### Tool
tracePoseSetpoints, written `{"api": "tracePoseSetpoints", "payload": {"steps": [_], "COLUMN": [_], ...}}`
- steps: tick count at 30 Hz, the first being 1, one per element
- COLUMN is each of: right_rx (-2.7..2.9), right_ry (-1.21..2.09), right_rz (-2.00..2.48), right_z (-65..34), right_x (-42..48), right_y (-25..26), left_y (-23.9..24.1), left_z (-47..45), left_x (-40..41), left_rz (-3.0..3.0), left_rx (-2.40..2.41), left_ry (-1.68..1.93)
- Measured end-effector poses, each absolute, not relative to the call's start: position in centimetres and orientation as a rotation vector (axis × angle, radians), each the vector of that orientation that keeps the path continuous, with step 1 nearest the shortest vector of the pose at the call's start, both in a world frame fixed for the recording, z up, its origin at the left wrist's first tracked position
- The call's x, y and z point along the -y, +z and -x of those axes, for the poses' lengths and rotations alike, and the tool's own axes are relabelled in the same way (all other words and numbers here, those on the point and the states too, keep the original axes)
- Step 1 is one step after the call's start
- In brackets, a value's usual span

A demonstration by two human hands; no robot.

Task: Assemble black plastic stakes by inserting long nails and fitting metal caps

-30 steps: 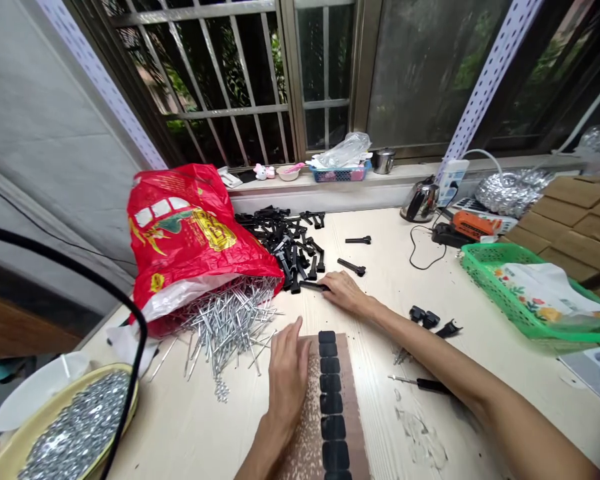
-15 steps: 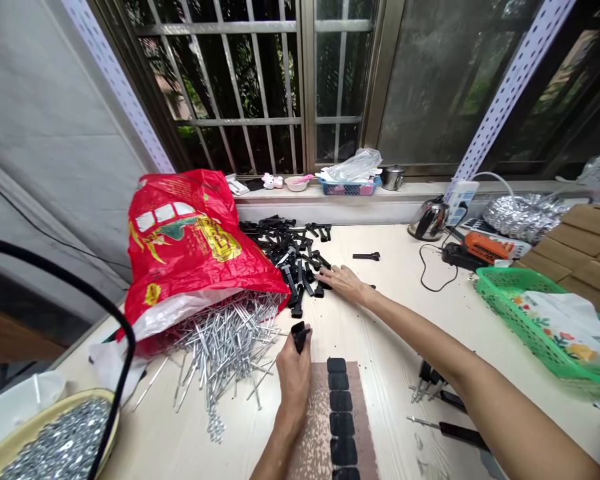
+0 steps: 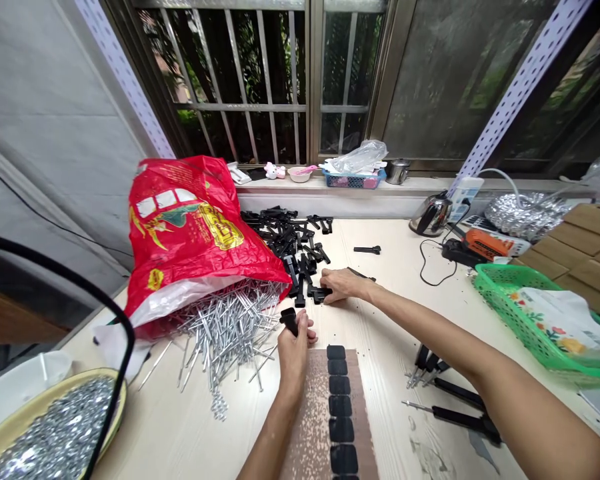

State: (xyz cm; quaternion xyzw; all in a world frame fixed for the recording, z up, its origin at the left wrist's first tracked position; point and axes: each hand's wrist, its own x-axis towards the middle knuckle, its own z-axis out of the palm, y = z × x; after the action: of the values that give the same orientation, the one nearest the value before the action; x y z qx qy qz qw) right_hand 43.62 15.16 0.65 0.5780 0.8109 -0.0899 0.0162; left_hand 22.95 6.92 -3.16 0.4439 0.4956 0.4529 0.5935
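My left hand [image 3: 294,345] is closed around a black plastic part [image 3: 289,321], whose wider end sticks up above the fist. To the right of a heap of similar black parts [image 3: 284,230], my right hand [image 3: 344,285] has its fingers curled down onto another black plastic part [image 3: 318,293] lying on the table; the fingertips are partly hidden. A single long black part [image 3: 367,250] lies apart, farther back. Below the hands, a brown strip [image 3: 315,427] carries a column of black rounded squares [image 3: 340,405].
A red bag [image 3: 190,220] spills thin metal rods [image 3: 225,327] at left, near a yellow bowl of small metal pieces [image 3: 55,427]. At right are black-handled tools [image 3: 460,417], a green basket [image 3: 515,313], a kettle [image 3: 430,215] and cardboard boxes [image 3: 580,250]. A black cable [image 3: 87,283] arches across the left foreground.
My right hand has drawn slightly nearer from the heap, its fingers now curled on a black part at the heap's edge. My left hand has turned a little, tilting its part leftward.
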Motion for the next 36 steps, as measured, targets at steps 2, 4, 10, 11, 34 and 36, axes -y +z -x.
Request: {"api": "tracePoseSetpoints", "payload": {"steps": [2, 4, 10, 11, 34, 36], "right_rx": [-2.478, -2.438, -2.634, -2.701, -1.791, -1.792], "right_ry": [-0.359, -0.438, -1.124, -1.243, 0.178, 0.19], "right_rz": [-1.905, -2.007, -2.077, -1.96, -2.362, -2.353], "right_z": [-43.0, -41.8, -38.0, -38.2, -55.1, -54.5], "right_x": [-13.8, -11.7, -5.4, -5.1, -20.3, -19.9], "right_y": [0.4, -0.2, -0.4, 0.0, -0.2, 0.2], "left_y": [-3.1, -2.7, -1.5, -1.4, -1.5, -1.6], "left_z": [-23.0, -23.1, -23.5, -23.5, -24.0, -24.0], "left_x": [-6.9, -6.7, -6.0, -6.0, -5.9, -6.0], "left_rz": [-0.943, -0.846, -0.696, -0.686, -0.572, -0.542], "left_rx": [-1.126, -1.049, -0.717, -0.736, -0.976, -0.975], "left_ry": [1.07, 1.078, 0.892, 0.917, 0.917, 0.917]}}
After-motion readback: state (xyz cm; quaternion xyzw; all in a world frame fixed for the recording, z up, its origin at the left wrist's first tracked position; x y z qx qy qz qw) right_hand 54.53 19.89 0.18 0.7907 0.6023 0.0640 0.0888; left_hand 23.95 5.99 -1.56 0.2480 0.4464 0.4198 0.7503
